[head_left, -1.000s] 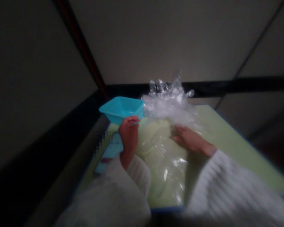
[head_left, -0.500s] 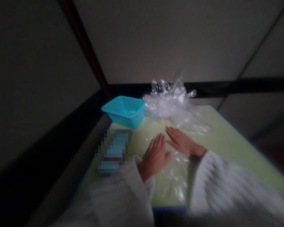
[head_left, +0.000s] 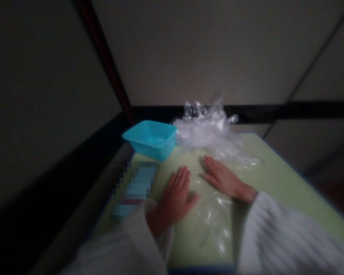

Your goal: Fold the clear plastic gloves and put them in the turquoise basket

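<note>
Clear film (head_left: 213,217) is spread, creased, at lower centre of frame. On or just over it: left hand (head_left: 174,199), fingers held together, thumb splayed; right hand (head_left: 223,177), same, thumb less spread. Nothing seen pinched. Film judged very light, limp, slippery, easily torn; best lifted by an edge.

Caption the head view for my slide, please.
Open left hand and right hand at clear plastic film, turquoise basin beyond.
</note>
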`<state>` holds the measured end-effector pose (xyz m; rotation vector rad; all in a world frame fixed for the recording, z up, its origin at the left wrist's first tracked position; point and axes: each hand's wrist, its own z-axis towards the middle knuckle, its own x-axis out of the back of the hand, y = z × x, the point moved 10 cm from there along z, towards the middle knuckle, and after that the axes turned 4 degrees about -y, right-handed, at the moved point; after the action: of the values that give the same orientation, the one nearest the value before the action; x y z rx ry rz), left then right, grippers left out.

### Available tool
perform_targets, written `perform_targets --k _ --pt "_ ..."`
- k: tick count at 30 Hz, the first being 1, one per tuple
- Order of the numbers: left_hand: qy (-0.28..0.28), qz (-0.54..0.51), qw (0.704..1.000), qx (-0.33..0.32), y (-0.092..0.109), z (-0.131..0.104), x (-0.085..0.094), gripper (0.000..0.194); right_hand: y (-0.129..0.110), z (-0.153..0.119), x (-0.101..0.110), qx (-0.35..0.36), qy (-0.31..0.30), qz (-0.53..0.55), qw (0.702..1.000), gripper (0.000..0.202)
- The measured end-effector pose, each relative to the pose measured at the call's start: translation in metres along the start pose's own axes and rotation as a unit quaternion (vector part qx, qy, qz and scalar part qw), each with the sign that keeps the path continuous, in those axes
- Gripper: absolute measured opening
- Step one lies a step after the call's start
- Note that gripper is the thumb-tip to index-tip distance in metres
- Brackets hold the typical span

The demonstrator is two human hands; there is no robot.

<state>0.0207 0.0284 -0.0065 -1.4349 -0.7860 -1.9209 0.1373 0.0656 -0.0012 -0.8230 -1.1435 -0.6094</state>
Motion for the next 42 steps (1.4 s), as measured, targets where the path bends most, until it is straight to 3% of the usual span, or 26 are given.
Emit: perform_targets --k 5,9,15,25,31,34,36,38,42 --pt "-0.005 0.003 1.000 -0.005 0.004 0.003 -0.008 0.054 -0.049 0.010 -0.010 0.097 -0.035 0.032 0.994 0.059" --pt "-0.007 0.015 1.000 -0.007 0.001 0.002 -0.014 0.060 -0.055 0.009 -0.029 0.118 -0.059 0.026 0.991 0.059" --pt "-0.009 0.040 0.999 -0.026 0.000 -0.001 -0.015 0.077 -0.033 0.007 -0.038 0.092 -0.065 -0.002 0.994 0.071" --pt "-0.011 0.036 0.999 -0.027 -0.001 -0.002 -0.013 0.081 0.045 0.003 -0.018 -0.022 -0.041 -0.030 0.998 0.073" --pt "-0.026 0.021 0.999 -0.032 -0.008 -0.001 -0.015 0.083 0.057 0.000 -0.013 -0.039 -0.027 -0.035 0.998 0.075" --pt "-0.023 -0.016 0.999 -0.028 -0.011 0.000 -0.007 0.084 0.056 -0.001 -0.011 -0.045 -0.024 -0.039 0.998 0.073" --pt "-0.009 -0.058 0.996 -0.065 0.002 -0.001 0.007 0.080 0.053 -0.002 -0.009 -0.044 -0.024 -0.042 0.998 0.071" --pt "-0.022 -0.112 0.980 -0.164 0.031 -0.007 0.020 0.070 0.050 -0.001 -0.007 -0.039 -0.024 -0.044 0.998 0.069" --pt "-0.130 -0.173 0.893 -0.394 0.099 -0.038 0.033 0.065 0.035 -0.002 -0.001 -0.018 -0.026 -0.042 0.999 0.065"
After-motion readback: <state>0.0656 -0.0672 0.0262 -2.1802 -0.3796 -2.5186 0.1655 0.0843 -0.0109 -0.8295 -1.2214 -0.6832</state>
